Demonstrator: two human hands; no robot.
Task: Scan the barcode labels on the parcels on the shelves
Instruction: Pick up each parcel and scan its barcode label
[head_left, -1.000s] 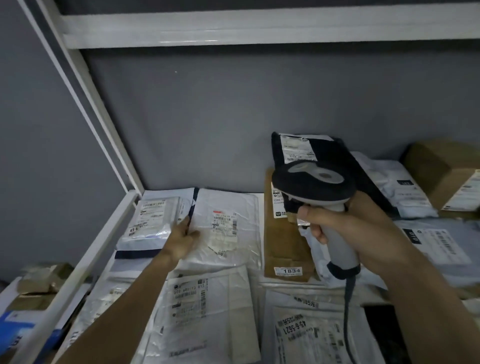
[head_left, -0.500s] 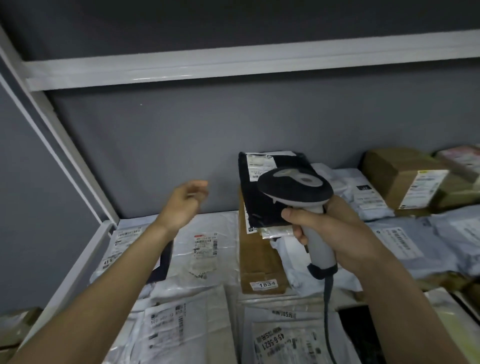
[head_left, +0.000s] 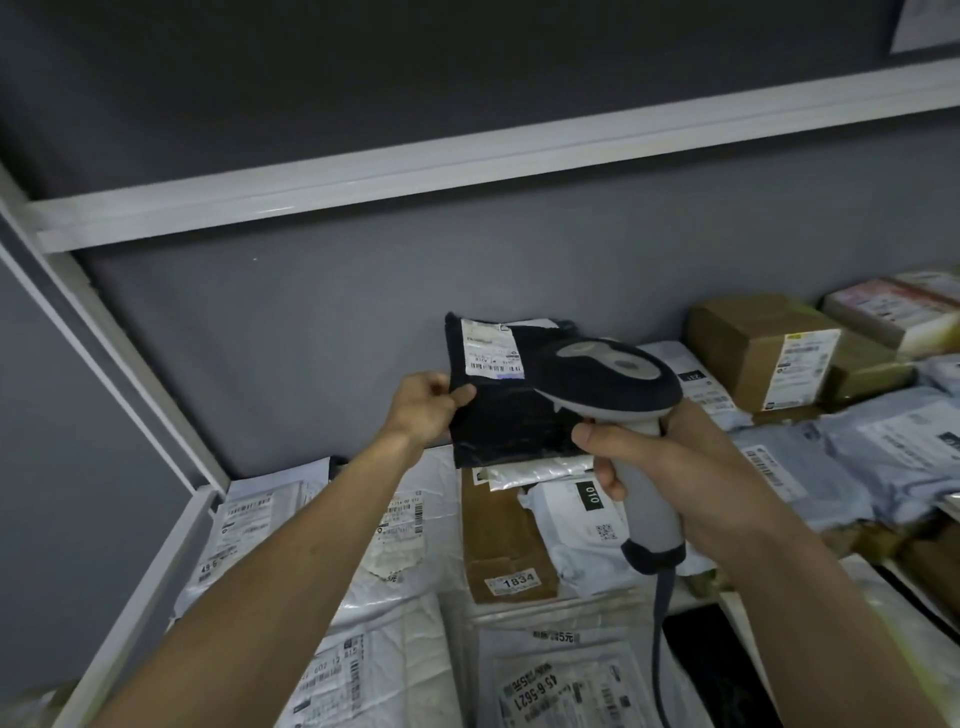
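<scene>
A black plastic parcel (head_left: 506, 415) stands tilted up against the grey back wall, its white barcode label (head_left: 491, 347) at the top left. My left hand (head_left: 423, 408) grips the parcel's left edge. My right hand (head_left: 670, 462) holds a grey and black barcode scanner (head_left: 610, 376) by its handle, the scanner head just right of the label and covering the parcel's right part. Its cable hangs down toward the shelf.
A long brown box (head_left: 501, 535) marked 1834 lies under the black parcel. White and grey mailer bags (head_left: 395, 525) cover the shelf. Brown cartons (head_left: 758, 343) stand at the back right. White shelf frame (head_left: 161, 577) runs along the left; another shelf board (head_left: 467, 161) hangs overhead.
My left hand left the flat white bags, rose, and took hold of the black parcel's left edge. The view shifted up and right; the scanner stays in my right hand.
</scene>
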